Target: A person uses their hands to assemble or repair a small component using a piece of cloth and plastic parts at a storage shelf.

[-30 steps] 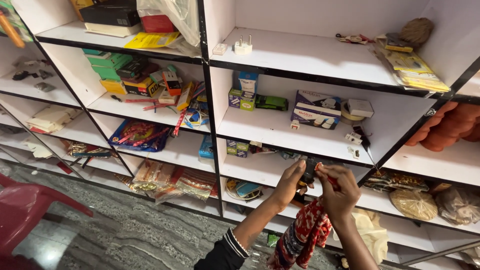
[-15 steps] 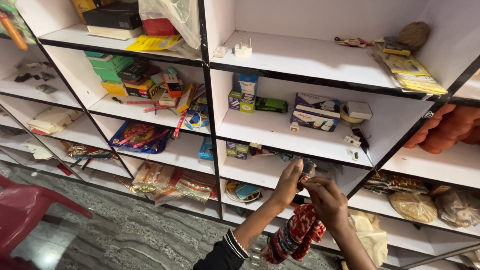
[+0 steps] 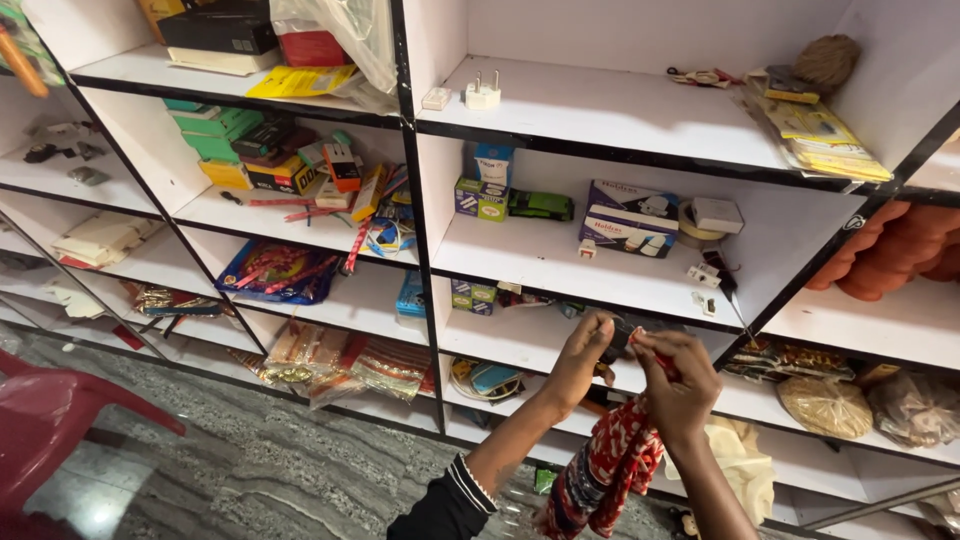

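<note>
I have both hands pinching a small dark object (image 3: 618,338) at the front edge of the shelf (image 3: 560,270), left hand (image 3: 583,352) and right hand (image 3: 675,385) fingers clenched on it, and I judge the red patterned cloth (image 3: 610,470) hanging off my right wrist could snag and jerk it loose.

White shelf unit (image 3: 560,265) with black edges; red-and-white patterned cloth (image 3: 612,470); green toy car (image 3: 540,205); red plastic chair (image 3: 50,425); grey marbled floor (image 3: 250,480).

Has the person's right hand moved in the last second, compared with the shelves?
Yes. The right hand has dropped a little below the shelf edge it reached earlier, staying close to the left hand and the small dark object.
</note>
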